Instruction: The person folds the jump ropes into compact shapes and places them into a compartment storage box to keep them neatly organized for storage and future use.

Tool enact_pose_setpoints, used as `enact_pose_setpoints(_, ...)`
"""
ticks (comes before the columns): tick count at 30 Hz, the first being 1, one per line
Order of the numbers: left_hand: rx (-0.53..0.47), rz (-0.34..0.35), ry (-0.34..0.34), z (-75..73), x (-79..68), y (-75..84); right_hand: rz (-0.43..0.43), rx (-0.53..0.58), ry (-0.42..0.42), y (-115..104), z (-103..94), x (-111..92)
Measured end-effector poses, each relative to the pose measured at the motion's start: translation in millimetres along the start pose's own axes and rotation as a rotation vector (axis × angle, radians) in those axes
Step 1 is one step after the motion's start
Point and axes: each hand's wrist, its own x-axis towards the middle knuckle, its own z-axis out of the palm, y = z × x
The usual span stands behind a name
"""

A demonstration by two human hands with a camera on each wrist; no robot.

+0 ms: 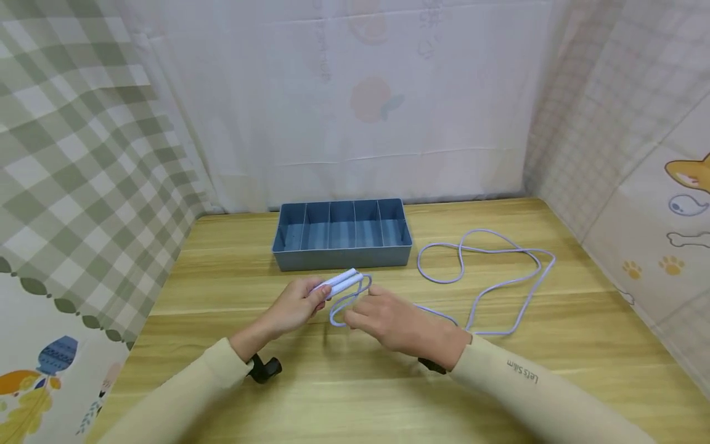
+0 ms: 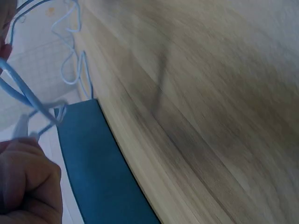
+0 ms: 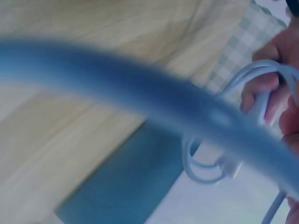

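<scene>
A jump rope with a pale lavender cord [image 1: 493,333] and two white handles [image 1: 345,282] is in both hands. My left hand [image 1: 295,305] grips the handles side by side, their ends pointing up and right. Just to its right, my right hand [image 1: 388,317] pinches the cord with curled fingers. Small loops of cord hang between the hands, also showing as loops [image 2: 30,95] in the left wrist view. The longer part trails right in wide bends on the table. Close to the right wrist camera, a blurred stretch of cord [image 3: 117,86] crosses the view.
Behind the hands stands a blue-grey divided box [image 1: 344,258] with several compartments and nothing in them. The wooden table [image 1: 233,246] is bordered by a white curtain [image 1: 266,123] at the back and patterned cloths on the left and right.
</scene>
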Motion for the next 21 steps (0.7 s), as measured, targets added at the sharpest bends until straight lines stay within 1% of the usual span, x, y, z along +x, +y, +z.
enact_pose_setpoints(1,0.049,0.025,-0.023,0.4,-0.1,0.0,0.013,0.046,0.028,3.2,-0.6,0.2)
enact_pose_setpoints(3,0.111,0.068,-0.066,1.4,0.1,-0.2,0.042,0.118,0.081,9.6,-0.7,0.6)
enact_pose_setpoints(5,0.147,0.104,-0.107,1.9,0.1,-0.3,0.081,0.186,0.117,15.2,-0.9,1.3)
enact_pose_setpoints(7,0.154,0.129,-0.157,2.7,0.4,-0.3,0.134,0.257,0.128,19.5,-2.0,2.2)
enact_pose_setpoints(9,0.147,0.151,-0.208,3.7,0.9,-0.6,0.196,0.326,0.116,22.3,-3.8,2.9)
enact_pose_setpoints(11,0.142,0.165,-0.246,5.0,1.7,-1.1,0.263,0.386,0.085,23.9,-6.2,4.3)
enact_pose_setpoints(14,0.132,0.183,-0.274,7.7,3.4,-1.8,0.345,0.454,0.035,25.8,-8.7,7.3)
enact_pose_setpoints(17,0.119,0.194,-0.295,10.2,4.8,-2.2,0.387,0.491,-0.006,28.9,-8.3,9.8)
enact_pose_setpoints(21,0.092,0.186,-0.359,12.6,5.2,-2.0,0.396,0.542,-0.038,35.1,-4.3,8.5)
